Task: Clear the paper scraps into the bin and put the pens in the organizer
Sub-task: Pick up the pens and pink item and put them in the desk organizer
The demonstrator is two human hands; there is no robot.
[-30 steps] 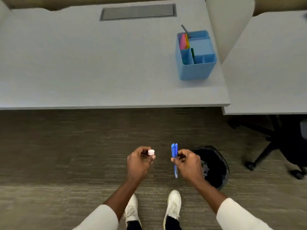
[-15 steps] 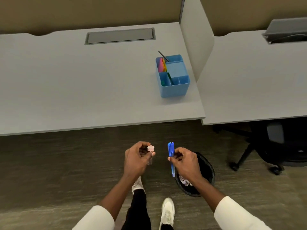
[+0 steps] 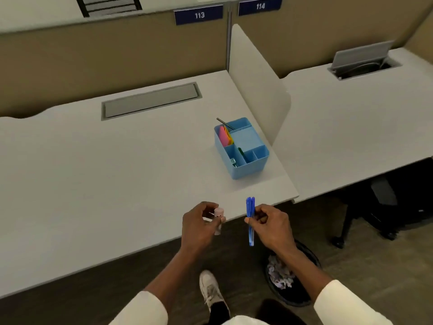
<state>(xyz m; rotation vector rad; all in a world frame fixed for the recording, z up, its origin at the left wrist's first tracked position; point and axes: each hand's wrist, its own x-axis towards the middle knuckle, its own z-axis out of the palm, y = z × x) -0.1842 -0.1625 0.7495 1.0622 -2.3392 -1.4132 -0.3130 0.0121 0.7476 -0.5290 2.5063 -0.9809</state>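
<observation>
My right hand (image 3: 271, 227) grips blue pens (image 3: 250, 219) held upright, just off the desk's front edge. My left hand (image 3: 199, 225) is closed around a small pale object with a pink cap (image 3: 219, 218), over the desk's front edge. The blue organizer (image 3: 246, 170) stands on the grey desk (image 3: 93, 172) near its right end, holding coloured sticky notes, a green pen and a dark pen that leans out at the back. The black bin (image 3: 302, 299) sits on the floor under my right forearm, with crumpled paper scraps (image 3: 280, 274) inside.
A white divider panel (image 3: 255, 85) separates this desk from the neighbouring desk (image 3: 351, 127) on the right. A closed grey cable hatch (image 3: 150, 102) lies at the back of the desk. A black office chair (image 3: 379, 207) stands under the neighbouring desk.
I have stepped toward the desk and the view has tilted up. Both hands, holding the same things, have moved from over the carpet to the desk's front edge, closer to the organizer.
</observation>
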